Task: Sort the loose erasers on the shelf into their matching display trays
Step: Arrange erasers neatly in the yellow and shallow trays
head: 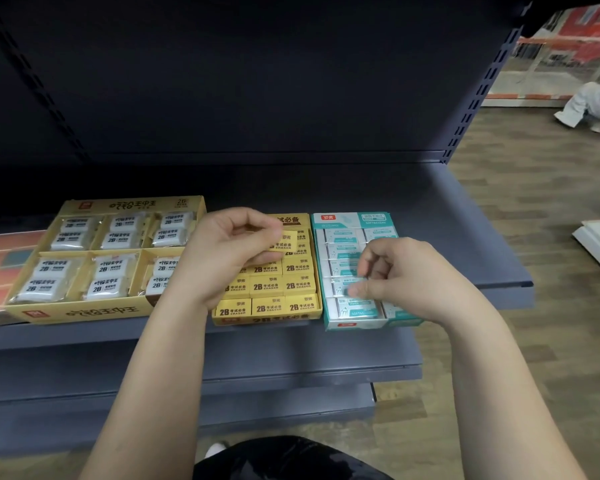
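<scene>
The left grip [229,251] pinches a rectangular yellow eraser [286,240] above the yellow tray [267,319] of cardboard, full of the same ones. The right grip [395,275] is curled over the teal tray [354,325] of sleeved erasers [343,237]; if it pinches something, I cannot tell.

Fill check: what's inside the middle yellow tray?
Rows of 2B erasers sit in the yellow tray. The left hand pinches a raised eraser and covers the upper left; that part can't be seen.
</scene>
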Demonstrator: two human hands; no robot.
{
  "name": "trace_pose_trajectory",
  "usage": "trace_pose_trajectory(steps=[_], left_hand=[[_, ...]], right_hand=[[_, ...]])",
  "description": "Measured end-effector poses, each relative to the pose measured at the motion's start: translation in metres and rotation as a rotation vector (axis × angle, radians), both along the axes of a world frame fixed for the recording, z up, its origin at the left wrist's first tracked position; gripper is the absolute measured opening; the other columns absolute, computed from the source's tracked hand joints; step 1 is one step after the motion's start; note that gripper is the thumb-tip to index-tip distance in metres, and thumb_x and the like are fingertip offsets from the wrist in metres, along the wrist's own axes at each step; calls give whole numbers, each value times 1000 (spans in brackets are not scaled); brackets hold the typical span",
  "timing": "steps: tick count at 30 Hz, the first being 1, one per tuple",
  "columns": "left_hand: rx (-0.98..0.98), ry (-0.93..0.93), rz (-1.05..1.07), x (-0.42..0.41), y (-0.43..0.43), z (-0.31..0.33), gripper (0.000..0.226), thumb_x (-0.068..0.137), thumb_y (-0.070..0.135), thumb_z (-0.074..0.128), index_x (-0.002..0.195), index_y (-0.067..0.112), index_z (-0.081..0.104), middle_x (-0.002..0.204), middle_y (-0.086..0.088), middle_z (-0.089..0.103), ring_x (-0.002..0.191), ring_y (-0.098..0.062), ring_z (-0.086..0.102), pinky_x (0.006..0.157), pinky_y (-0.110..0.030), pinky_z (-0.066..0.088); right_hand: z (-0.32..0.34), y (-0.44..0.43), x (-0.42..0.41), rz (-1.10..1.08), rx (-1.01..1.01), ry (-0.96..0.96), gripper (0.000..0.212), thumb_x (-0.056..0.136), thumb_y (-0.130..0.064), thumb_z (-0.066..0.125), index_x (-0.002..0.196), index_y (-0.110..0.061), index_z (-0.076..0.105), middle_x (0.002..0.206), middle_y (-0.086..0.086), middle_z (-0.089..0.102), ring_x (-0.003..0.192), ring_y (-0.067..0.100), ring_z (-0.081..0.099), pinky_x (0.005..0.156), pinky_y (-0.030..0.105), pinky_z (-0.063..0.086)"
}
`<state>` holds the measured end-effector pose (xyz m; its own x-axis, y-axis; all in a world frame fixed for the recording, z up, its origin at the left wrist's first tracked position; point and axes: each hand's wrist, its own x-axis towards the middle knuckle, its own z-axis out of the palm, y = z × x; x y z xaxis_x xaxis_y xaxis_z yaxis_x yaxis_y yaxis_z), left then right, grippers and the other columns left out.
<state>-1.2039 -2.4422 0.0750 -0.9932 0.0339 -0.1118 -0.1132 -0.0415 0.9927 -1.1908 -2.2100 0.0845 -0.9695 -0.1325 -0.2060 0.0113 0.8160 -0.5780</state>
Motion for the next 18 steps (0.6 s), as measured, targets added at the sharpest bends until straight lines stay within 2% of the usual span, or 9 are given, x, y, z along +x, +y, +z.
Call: trace_pose_trajectory(steps=[3,5,8,11,14,18], left_hand=[[-52,6,-54,4,-4,-2,13,77,1,73,88,5,66,77,-3,75,76,-16,74,64,-18,58],[-97,10,-121,7,-6,-1,14,78,1,73,89,6,66,81,-4,74,76,-14,73,65,-19,58],[-261,71,-202,12,-10,-2,18,79,6,76,93,17,70,90,3,69,75,-5,69,66,-18,55],[-447,129,-222,14,-16,-3,22,77,14,80,92,28,73,85,13,67,65,5,58,64,-17,50],[-546,152,-228,16,-19,-5,23,75,17,82,90,33,74,82,18,67,62,4,52,61,-16,48],[-487,137,-221,18,-10,-7,21,73,20,84,89,30,75,85,5,71,67,-6,58,66,-23,53]], right_hand=[[-3,6,-3,-86,-19,83,19,81,-36,77,75,-22,64,63,-5,64,53,3,50,48,18,38],[-4,11,-7,-156,9,138,18,85,-34,73,75,-23,63,63,-6,64,58,8,54,50,24,38],[-9,22,-12,-237,29,199,11,89,-27,68,78,-24,64,66,-7,64,67,8,58,53,26,40],[-17,31,-17,-277,17,241,11,90,-19,64,80,-24,64,69,-8,64,68,6,58,54,23,39],[-21,32,-20,-298,-8,250,11,91,-15,63,83,-23,64,74,-10,62,69,5,57,55,19,38],[-24,30,-24,-309,-31,236,11,92,-12,60,87,-22,63,78,-11,61,74,7,58,55,23,41]])
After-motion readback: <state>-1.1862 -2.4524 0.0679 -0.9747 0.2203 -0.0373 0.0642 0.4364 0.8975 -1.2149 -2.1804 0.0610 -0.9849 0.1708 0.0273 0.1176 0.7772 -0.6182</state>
